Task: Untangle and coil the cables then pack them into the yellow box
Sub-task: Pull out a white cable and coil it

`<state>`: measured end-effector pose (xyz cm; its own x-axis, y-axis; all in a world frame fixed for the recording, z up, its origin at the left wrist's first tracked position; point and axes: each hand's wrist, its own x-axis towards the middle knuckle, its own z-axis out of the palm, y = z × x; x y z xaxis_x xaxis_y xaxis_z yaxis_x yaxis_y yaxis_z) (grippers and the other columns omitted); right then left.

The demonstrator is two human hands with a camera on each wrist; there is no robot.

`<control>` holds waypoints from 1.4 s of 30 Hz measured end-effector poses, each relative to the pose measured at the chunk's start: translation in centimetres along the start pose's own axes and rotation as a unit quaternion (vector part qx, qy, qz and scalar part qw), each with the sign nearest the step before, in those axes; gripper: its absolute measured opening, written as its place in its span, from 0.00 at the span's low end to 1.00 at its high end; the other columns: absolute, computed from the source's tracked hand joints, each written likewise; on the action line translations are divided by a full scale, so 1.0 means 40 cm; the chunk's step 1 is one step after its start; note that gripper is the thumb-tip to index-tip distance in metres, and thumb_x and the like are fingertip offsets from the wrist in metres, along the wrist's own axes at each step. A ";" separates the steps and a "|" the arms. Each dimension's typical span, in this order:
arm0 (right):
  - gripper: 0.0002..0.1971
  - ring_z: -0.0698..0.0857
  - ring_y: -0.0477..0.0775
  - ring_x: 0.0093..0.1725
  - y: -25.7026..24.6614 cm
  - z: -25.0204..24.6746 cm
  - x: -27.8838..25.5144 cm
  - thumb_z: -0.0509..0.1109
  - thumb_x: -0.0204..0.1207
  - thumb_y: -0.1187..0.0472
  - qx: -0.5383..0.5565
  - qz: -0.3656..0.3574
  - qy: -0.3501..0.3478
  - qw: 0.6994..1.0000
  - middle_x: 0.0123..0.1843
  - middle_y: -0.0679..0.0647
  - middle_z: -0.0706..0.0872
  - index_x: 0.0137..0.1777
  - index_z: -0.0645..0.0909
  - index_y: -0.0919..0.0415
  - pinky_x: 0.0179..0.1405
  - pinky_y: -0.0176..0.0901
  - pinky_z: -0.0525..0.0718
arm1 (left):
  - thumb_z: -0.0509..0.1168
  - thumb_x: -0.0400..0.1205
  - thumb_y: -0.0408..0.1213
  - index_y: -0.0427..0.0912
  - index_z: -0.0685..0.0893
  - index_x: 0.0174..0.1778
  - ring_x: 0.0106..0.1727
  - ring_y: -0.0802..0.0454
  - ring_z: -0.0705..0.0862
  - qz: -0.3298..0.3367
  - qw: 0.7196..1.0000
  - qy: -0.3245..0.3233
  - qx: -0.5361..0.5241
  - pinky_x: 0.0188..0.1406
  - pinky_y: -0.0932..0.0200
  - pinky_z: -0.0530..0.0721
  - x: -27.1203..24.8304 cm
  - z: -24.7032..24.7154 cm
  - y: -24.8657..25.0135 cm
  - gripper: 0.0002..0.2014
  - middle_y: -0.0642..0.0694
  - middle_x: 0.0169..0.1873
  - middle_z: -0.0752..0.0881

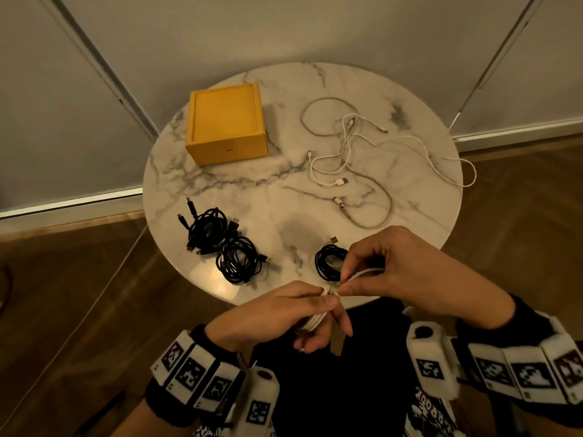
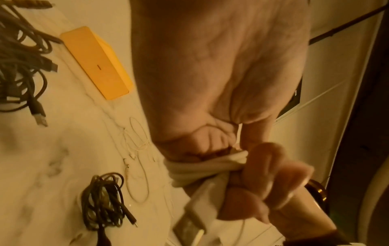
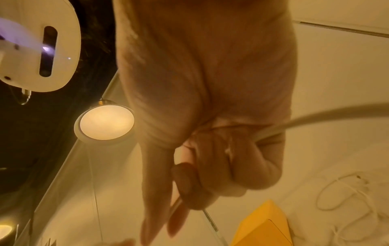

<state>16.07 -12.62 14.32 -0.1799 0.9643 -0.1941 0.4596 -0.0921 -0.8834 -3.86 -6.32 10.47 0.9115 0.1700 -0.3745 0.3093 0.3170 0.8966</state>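
Item in hand — a white cable coil (image 1: 314,320), gripped by the curled fingers of the left hand (image 1: 277,313) just below the table's near edge. In the left wrist view the wound strands (image 2: 202,168) are seen bunched under the fingertips, with a white USB plug (image 2: 189,221) hanging beneath. The loose tail of the same cable (image 1: 362,274) is pinched between thumb and forefinger of the right hand (image 1: 394,269) and is held against the coil, apparently for a final wrap or tuck.

Just beyond the fingers: one black coiled cable (image 1: 329,261). Farther left of the fingers: two more black coils (image 1: 220,244), touching each other. Well beyond the right hand: tangled white cables (image 1: 362,159), not yet sorted, one loop (image 1: 467,175) overhanging the rim of the round marble table (image 1: 252,184). Farthest from the left fingers: the yellow box (image 1: 225,123), lid closed, nothing packed.

Risks judged: the coil may spring open if the tail is released before being secured, since stiff cable resists tight winding — and the overhanging loop could be dragged off the table when the tangle is pulled.
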 end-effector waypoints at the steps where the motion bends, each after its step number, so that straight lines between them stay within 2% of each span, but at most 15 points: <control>1: 0.05 0.89 0.50 0.38 0.000 0.001 0.002 0.81 0.68 0.60 0.018 -0.003 -0.001 1.000 0.36 0.52 0.90 0.40 0.89 0.61 0.42 0.42 0.86 | 0.48 0.89 0.38 0.25 0.82 0.54 0.20 0.56 0.71 -0.001 1.000 -0.017 -0.011 0.23 0.68 0.71 0.001 0.005 0.001 0.21 0.48 0.21 0.78; 5: 0.05 0.89 0.48 0.38 0.000 0.001 0.000 0.81 0.67 0.67 0.109 -0.016 -0.003 0.994 0.37 0.56 0.91 0.41 0.88 0.65 0.41 0.31 0.83 | 0.46 0.88 0.42 0.25 0.81 0.54 0.15 0.59 0.70 -0.020 0.991 -0.078 -0.109 0.17 0.69 0.67 0.007 0.028 -0.003 0.24 0.49 0.19 0.81; 8: 0.06 0.89 0.48 0.38 0.010 0.002 -0.005 0.81 0.65 0.68 0.138 -0.030 -0.005 0.990 0.38 0.59 0.90 0.41 0.88 0.68 0.43 0.32 0.84 | 0.47 0.86 0.43 0.27 0.81 0.52 0.13 0.60 0.69 -0.031 0.978 -0.116 -0.172 0.16 0.67 0.65 0.007 0.038 -0.003 0.24 0.50 0.18 0.82; 12: 0.07 0.87 0.46 0.36 0.041 0.021 0.003 0.81 0.62 0.69 0.214 -0.044 0.015 0.976 0.35 0.58 0.90 0.39 0.88 0.70 0.41 0.32 0.83 | 0.49 0.84 0.43 0.29 0.83 0.46 0.12 0.53 0.64 -0.024 0.964 -0.154 -0.217 0.20 0.72 0.73 0.008 0.042 0.006 0.22 0.50 0.16 0.80; 16: 0.04 0.89 0.49 0.39 0.056 0.068 0.005 0.78 0.68 0.68 0.279 -0.075 0.035 0.957 0.38 0.58 0.92 0.43 0.91 0.66 0.43 0.35 0.84 | 0.55 0.83 0.47 0.34 0.85 0.44 0.13 0.57 0.69 0.014 0.949 -0.184 -0.257 0.22 0.64 0.72 -0.003 0.039 0.012 0.21 0.51 0.17 0.81; 18: 0.08 0.87 0.53 0.38 0.060 0.094 0.009 0.76 0.73 0.63 0.303 -0.067 0.041 0.950 0.38 0.63 0.91 0.48 0.90 0.68 0.40 0.42 0.83 | 0.54 0.83 0.47 0.34 0.85 0.44 0.14 0.52 0.67 0.038 0.943 -0.182 -0.277 0.22 0.59 0.70 -0.009 0.031 0.016 0.21 0.51 0.18 0.82; 21: 0.13 0.73 0.45 0.24 0.062 0.125 0.015 0.70 0.77 0.61 0.359 -0.046 0.067 0.930 0.23 0.53 0.81 0.51 0.89 0.72 0.25 0.35 0.69 | 0.52 0.84 0.45 0.32 0.83 0.46 0.14 0.50 0.66 0.068 0.944 -0.165 -0.278 0.23 0.58 0.70 -0.014 0.018 0.020 0.21 0.50 0.19 0.83; 22: 0.14 0.69 0.46 0.24 0.063 0.133 0.017 0.71 0.76 0.58 0.356 -0.052 0.076 0.930 0.21 0.54 0.77 0.50 0.90 0.70 0.24 0.37 0.65 | 0.52 0.84 0.45 0.31 0.83 0.46 0.14 0.50 0.65 0.074 0.945 -0.160 -0.276 0.24 0.60 0.72 -0.015 0.014 0.021 0.21 0.49 0.20 0.83; 24: 0.15 0.68 0.49 0.26 0.063 0.140 0.016 0.73 0.75 0.53 0.337 -0.066 0.094 0.934 0.22 0.61 0.77 0.48 0.91 0.67 0.27 0.40 0.66 | 0.51 0.84 0.45 0.30 0.83 0.47 0.13 0.49 0.65 0.077 0.946 -0.157 -0.273 0.23 0.63 0.74 -0.019 0.007 0.020 0.22 0.48 0.20 0.84; 27: 0.16 0.75 0.44 0.28 0.050 0.128 0.012 0.75 0.73 0.54 0.320 -0.080 0.092 0.940 0.28 0.61 0.87 0.49 0.91 0.68 0.29 0.33 0.72 | 0.52 0.84 0.46 0.32 0.85 0.46 0.14 0.50 0.64 0.076 0.950 -0.153 -0.260 0.21 0.65 0.72 -0.025 0.004 0.015 0.22 0.51 0.17 0.80; 30: 0.12 0.75 0.35 0.26 0.043 0.114 0.012 0.71 0.72 0.63 0.305 -0.088 0.109 0.942 0.25 0.46 0.86 0.52 0.88 0.70 0.29 0.24 0.73 | 0.56 0.84 0.48 0.37 0.85 0.43 0.17 0.53 0.62 0.089 0.956 -0.112 -0.258 0.22 0.63 0.67 -0.026 0.003 0.013 0.19 0.49 0.13 0.67; 34: 0.11 0.70 0.35 0.26 0.044 0.118 -0.004 0.65 0.80 0.62 0.228 -0.117 0.107 0.961 0.25 0.39 0.76 0.48 0.90 0.56 0.30 0.25 0.70 | 0.54 0.86 0.46 0.35 0.84 0.45 0.18 0.54 0.60 0.126 0.941 -0.086 -0.301 0.22 0.61 0.62 -0.027 0.015 0.016 0.19 0.49 0.15 0.64; 37: 0.13 0.67 0.40 0.26 0.050 0.123 -0.011 0.62 0.82 0.60 0.254 -0.093 0.080 0.959 0.27 0.48 0.71 0.58 0.88 0.57 0.28 0.29 0.68 | 0.52 0.87 0.44 0.32 0.81 0.48 0.18 0.54 0.60 0.153 0.922 -0.089 -0.343 0.25 0.62 0.67 -0.025 0.019 0.026 0.19 0.48 0.17 0.66; 40: 0.14 0.66 0.52 0.25 0.056 0.137 -0.006 0.60 0.84 0.61 0.250 -0.086 0.055 0.963 0.27 0.61 0.71 0.52 0.89 0.48 0.24 0.38 0.67 | 0.50 0.88 0.43 0.31 0.80 0.49 0.18 0.54 0.60 0.164 0.919 -0.113 -0.341 0.25 0.61 0.66 -0.019 0.018 0.037 0.20 0.48 0.18 0.67; 42: 0.14 0.67 0.60 0.26 0.056 0.148 -0.002 0.60 0.84 0.60 0.227 -0.085 0.052 0.969 0.30 0.69 0.75 0.47 0.88 0.49 0.24 0.47 0.68 | 0.48 0.88 0.43 0.31 0.80 0.49 0.19 0.54 0.63 0.165 0.918 -0.132 -0.336 0.25 0.61 0.67 -0.020 0.020 0.040 0.20 0.48 0.18 0.67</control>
<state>11.96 -14.38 9.80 -0.1202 0.9927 -0.0069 -0.0025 -0.0073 -1.0000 -3.87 -6.68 12.37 0.9868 0.1567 0.0401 -0.1514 0.8077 0.5699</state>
